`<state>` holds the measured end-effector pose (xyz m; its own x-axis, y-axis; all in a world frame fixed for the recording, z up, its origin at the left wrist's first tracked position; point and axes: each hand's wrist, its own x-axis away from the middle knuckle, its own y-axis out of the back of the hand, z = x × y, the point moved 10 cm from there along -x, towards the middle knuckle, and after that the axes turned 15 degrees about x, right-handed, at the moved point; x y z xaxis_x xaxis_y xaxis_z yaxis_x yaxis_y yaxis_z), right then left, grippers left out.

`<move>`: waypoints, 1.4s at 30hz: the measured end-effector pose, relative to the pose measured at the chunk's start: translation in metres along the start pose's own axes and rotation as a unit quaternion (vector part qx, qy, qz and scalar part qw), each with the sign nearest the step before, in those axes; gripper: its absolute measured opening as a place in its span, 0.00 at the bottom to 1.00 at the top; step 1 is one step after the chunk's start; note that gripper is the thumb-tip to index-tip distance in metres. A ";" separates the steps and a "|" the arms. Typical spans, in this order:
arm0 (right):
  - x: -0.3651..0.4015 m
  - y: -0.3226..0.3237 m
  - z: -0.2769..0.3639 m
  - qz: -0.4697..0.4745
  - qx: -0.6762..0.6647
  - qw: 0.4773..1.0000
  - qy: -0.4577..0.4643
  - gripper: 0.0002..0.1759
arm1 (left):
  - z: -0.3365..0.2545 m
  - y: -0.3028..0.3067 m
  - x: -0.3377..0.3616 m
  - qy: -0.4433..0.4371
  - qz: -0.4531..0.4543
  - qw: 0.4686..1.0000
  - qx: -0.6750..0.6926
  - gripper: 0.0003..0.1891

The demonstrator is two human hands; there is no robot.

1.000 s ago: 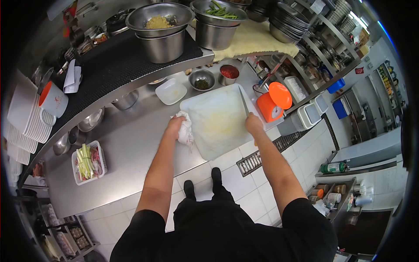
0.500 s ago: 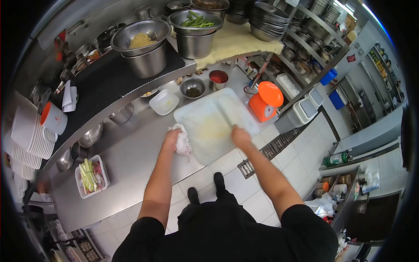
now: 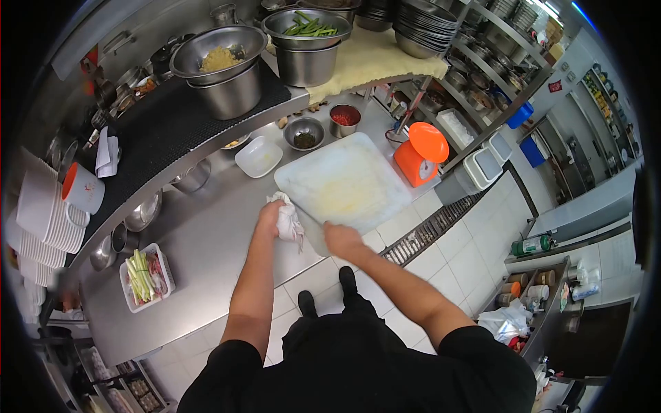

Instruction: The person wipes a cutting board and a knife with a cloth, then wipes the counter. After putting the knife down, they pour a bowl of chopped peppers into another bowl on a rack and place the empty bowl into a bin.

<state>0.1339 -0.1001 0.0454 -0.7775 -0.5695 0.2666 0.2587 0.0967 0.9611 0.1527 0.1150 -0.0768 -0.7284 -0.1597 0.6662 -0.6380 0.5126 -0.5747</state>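
Note:
My left hand [image 3: 270, 219] is closed around a bunched white cloth [image 3: 290, 224] at the left edge of the cutting board. The white cutting board [image 3: 351, 172] lies on the steel counter and has a pale yellow stain in its middle. My right hand [image 3: 343, 241], also closed, grips a knife [image 3: 308, 216] over the near left part of the board. Its blade points up and left toward the cloth, and its outline is hard to make out. A small steel bowl of dark green bits [image 3: 303, 134] and a white square dish [image 3: 259, 157] stand beyond the board.
An orange kitchen scale [image 3: 421, 155] stands right of the board, near a steel pot of chopped red food [image 3: 344, 120]. A white basket of cut stalks [image 3: 147, 278] sits on the left counter. Steel bowls [image 3: 219, 62] rest on the raised shelf.
My right hand has moved left and toward me with the knife, from the right side of the board to its near left part. My left hand still holds the cloth, almost in place.

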 end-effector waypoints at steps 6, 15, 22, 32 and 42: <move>-0.019 0.031 -0.196 -0.052 -0.026 0.968 -0.244 0.16 | -0.010 -0.003 0.011 -0.067 -0.023 0.996 -0.046 0.17; -0.028 0.003 -0.029 0.010 0.020 0.999 -0.040 0.17 | -0.009 -0.008 0.012 -0.048 -0.010 0.998 -0.049 0.16; -0.019 0.025 -0.091 0.005 0.018 0.995 -0.098 0.16 | -0.010 -0.007 0.013 -0.061 -0.009 0.997 -0.055 0.17; -0.023 0.011 -0.050 0.015 0.039 0.999 -0.034 0.14 | -0.019 -0.016 0.037 -0.095 -0.049 0.991 -0.084 0.17; -0.021 0.031 -0.213 -0.064 0.009 0.978 -0.199 0.15 | -0.018 -0.012 0.027 -0.106 -0.029 0.991 -0.078 0.18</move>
<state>0.2802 -0.2587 0.0545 -0.9654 -0.2154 0.1467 0.1366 0.0613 0.9887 0.1450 0.1193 -0.0434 -0.7382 -0.3583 0.5716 -0.6461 0.6191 -0.4463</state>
